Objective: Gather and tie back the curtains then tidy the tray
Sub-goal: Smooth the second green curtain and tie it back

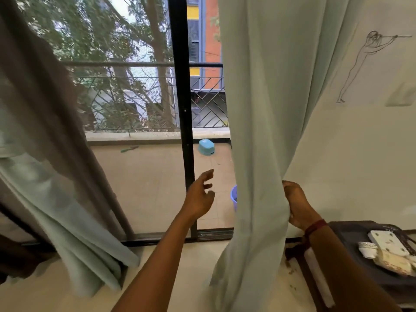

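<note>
Pale-green curtain [265, 131] gripped by right hand [297, 204], left hand [200, 195] seemingly empty

Matt, pale green cloth curtain [265, 113] hangs in soft folds. Black metal frame [183, 97] looks smooth. Floor tiles [171, 266] shine faintly.

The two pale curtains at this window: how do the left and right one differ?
The left curtain slants away toward the left edge, while the right curtain hangs nearly straight down. No hand touches the left curtain; the right hand grips the right curtain's edge, bunching it. A darker brown curtain lies along the left curtain; none shows beside the right curtain. Both are pale green and reach the floor.
</note>
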